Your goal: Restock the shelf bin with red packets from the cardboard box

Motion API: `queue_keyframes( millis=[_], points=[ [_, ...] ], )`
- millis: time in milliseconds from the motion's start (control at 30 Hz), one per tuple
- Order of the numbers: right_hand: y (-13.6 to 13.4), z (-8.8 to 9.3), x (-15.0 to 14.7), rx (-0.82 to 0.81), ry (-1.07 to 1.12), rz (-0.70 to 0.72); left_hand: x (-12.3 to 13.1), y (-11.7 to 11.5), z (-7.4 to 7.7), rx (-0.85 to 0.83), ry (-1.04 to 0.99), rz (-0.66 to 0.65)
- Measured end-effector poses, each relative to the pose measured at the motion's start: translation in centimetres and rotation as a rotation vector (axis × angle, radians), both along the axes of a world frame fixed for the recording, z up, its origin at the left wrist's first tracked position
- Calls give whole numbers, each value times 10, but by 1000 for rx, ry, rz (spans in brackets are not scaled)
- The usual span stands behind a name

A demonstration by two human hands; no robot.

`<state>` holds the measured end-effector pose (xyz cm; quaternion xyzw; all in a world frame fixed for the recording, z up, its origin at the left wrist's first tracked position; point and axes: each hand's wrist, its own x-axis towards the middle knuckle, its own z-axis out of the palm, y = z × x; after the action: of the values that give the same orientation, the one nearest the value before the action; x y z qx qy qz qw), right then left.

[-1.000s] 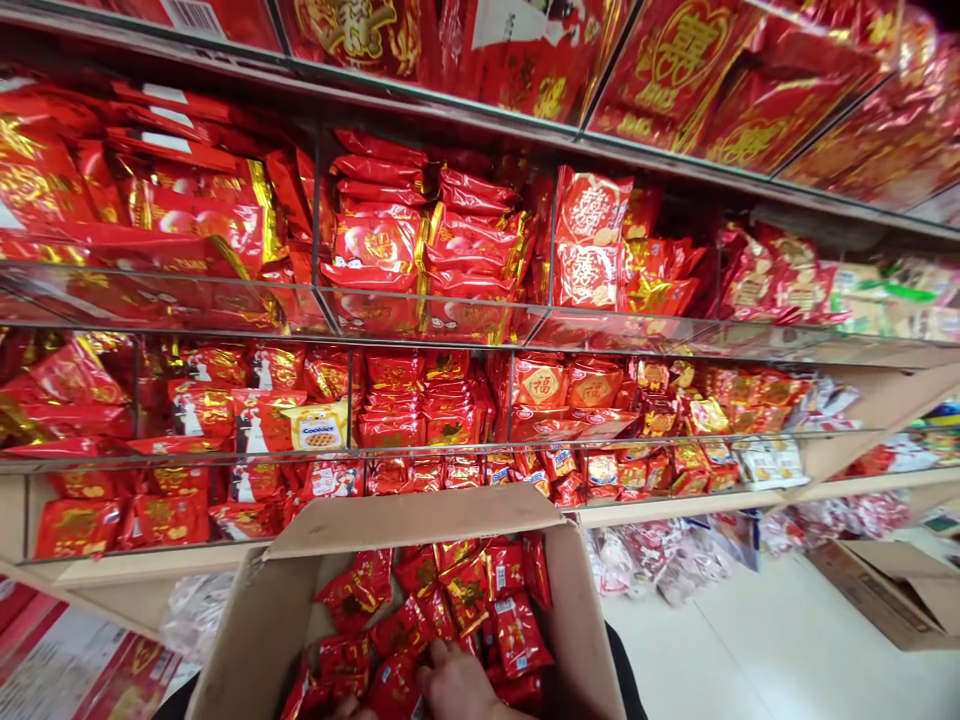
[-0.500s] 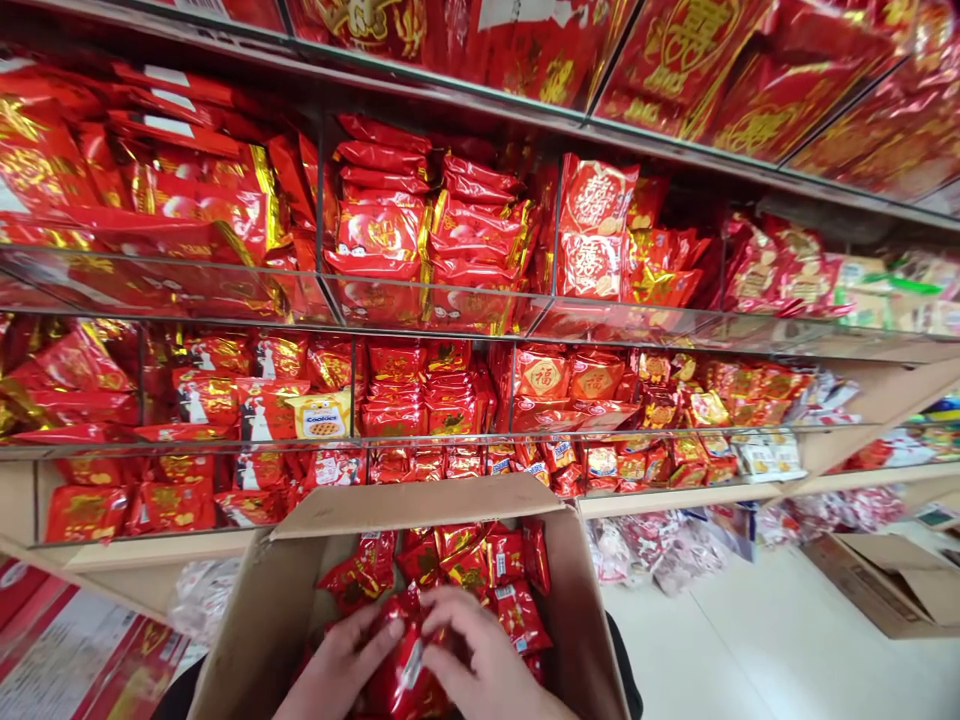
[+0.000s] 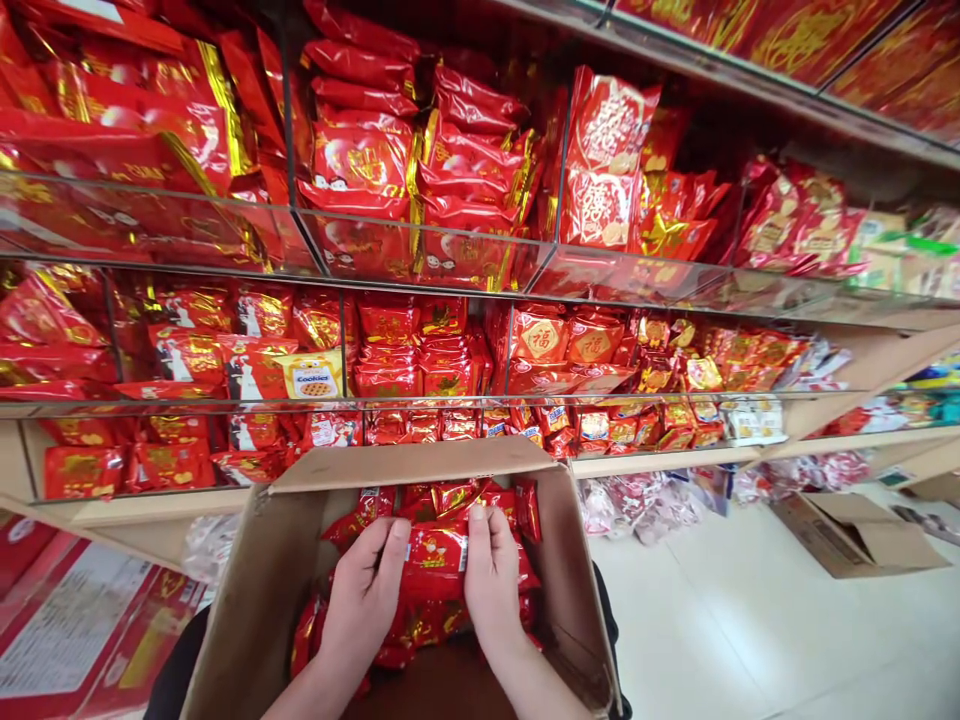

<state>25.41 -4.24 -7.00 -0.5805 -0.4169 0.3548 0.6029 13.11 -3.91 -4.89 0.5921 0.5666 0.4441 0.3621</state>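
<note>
Both hands are inside an open cardboard box (image 3: pixel 240 600) that holds several small red packets. One red packet (image 3: pixel 435 563) with gold print is stretched between them. My left hand (image 3: pixel 371 580) pinches its left end between thumb and fingers. At its right end, my right hand (image 3: pixel 491 575) grips it the same way, next to a barcode strip. Other red packets (image 3: pixel 360 515) lie beneath and behind the hands.
Shelves with clear fronts (image 3: pixel 442 270) stand just beyond the box, filled with red and gold packets. Another open cardboard box (image 3: pixel 847 535) sits on the tiled floor at right, with clear plastic bags (image 3: pixel 637 505) under the shelves. A red carton (image 3: pixel 67 620) is at lower left.
Both hands have moved up and gripped opposite ends of a packet, which now lies flat between them. The view has shifted closer to the shelves, and the upper row has partly left it.
</note>
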Motion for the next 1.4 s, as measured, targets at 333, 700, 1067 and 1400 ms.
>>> queue_keyframes(
  millis=[333,700,1067,1400],
  points=[
    [-6,-8,-1,-16,-35,-93,-4,-5,-6,149,109,136],
    [-4,-21,-1,-182,223,-82,-11,-4,-8,233,210,163],
    [-22,6,-3,-354,981,354,-5,-7,-7,963,674,-406],
    [-16,17,22,-292,507,480,-5,0,-1,-111,-251,-120]
  ],
)
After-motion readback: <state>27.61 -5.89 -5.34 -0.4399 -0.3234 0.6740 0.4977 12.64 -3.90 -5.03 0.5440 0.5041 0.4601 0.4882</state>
